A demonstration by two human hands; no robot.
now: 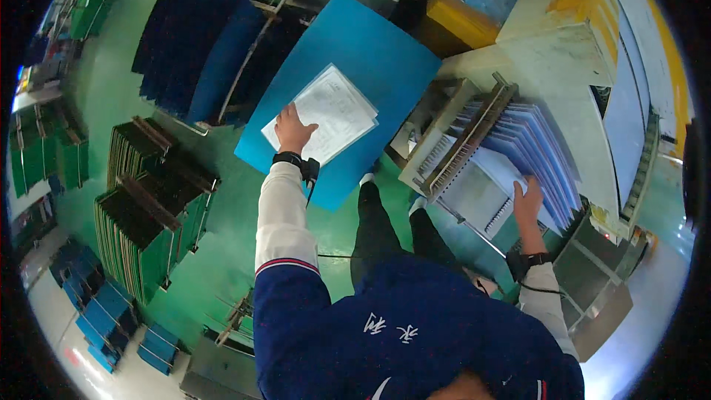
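My left hand (pixel 295 132) lies with fingers stretched on a stack of printed sheets (pixel 344 107), which look as if they are in a clear sleeve. The sheets rest on a large flat blue board (pixel 370 37). Out to the right, my right hand (pixel 527 198) pinches the edge of a pale panel (pixel 496 167), thumb on one side. That panel stands slanted in a slotted rack (pixel 468 137), beside several similar bluish-white panels (pixel 537 133). Part of the right hand's fingers is hidden behind the panel edge.
Racks of dark blue boards (pixel 200 44) and green-edged boards (pixel 141 230) stand to the left. A pale machine (pixel 552 67) is at the right, near a yellow box (pixel 463 22) holding blue plastic. A grey box (pixel 592 274) sits beside my right forearm.
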